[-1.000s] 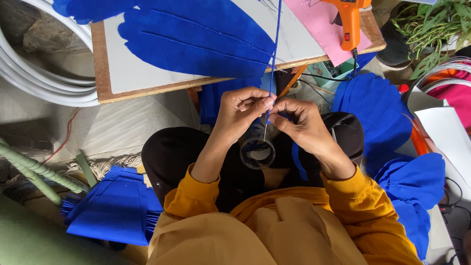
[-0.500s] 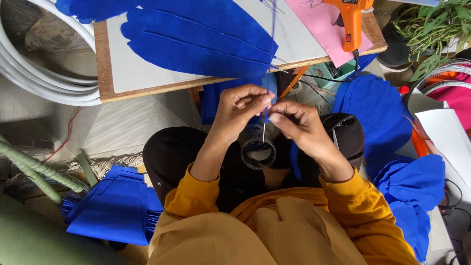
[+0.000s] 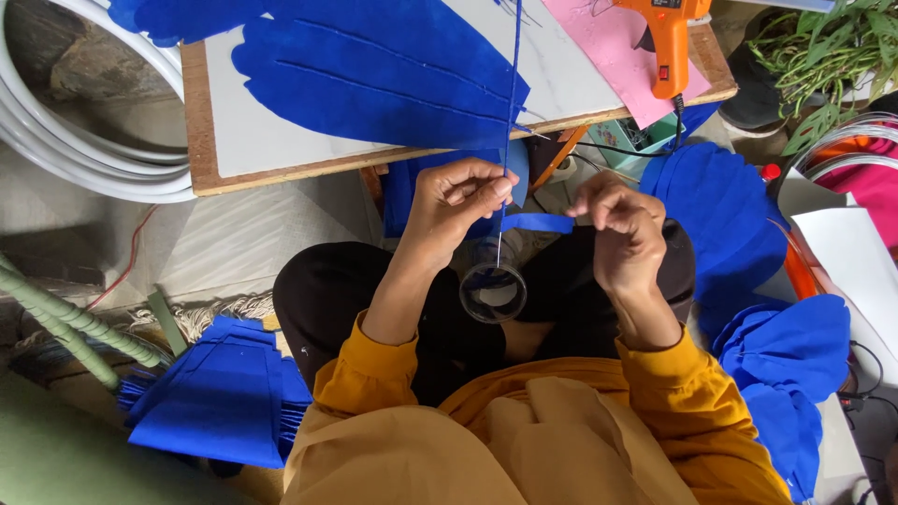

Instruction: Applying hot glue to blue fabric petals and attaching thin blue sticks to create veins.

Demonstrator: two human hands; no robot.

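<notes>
My left hand [image 3: 456, 204] pinches a thin wire [image 3: 510, 112] wrapped in blue, which runs upright from my lap past the board. My right hand [image 3: 622, 227] holds the free end of a blue tape strip [image 3: 535, 223] that stretches sideways from the wire. Below the hands a clear tape roll [image 3: 493, 292] rests on my black trousers. A large blue petal-shaped felt sheet [image 3: 374, 70] lies on the white wooden-edged board [image 3: 271, 140] in front.
An orange glue gun [image 3: 666, 37] stands on a pink sheet [image 3: 617, 51] at the board's right end. Blue felt pieces lie stacked at lower left [image 3: 220, 397] and right [image 3: 730, 215]. White hoops [image 3: 56, 122] at left, a green wrapped stem [image 3: 65, 323], a plant [image 3: 823, 56].
My hands have moved apart: the right hand has pulled away to the right, drawing the blue strip out sideways from the wire. The left hand still grips the wire.
</notes>
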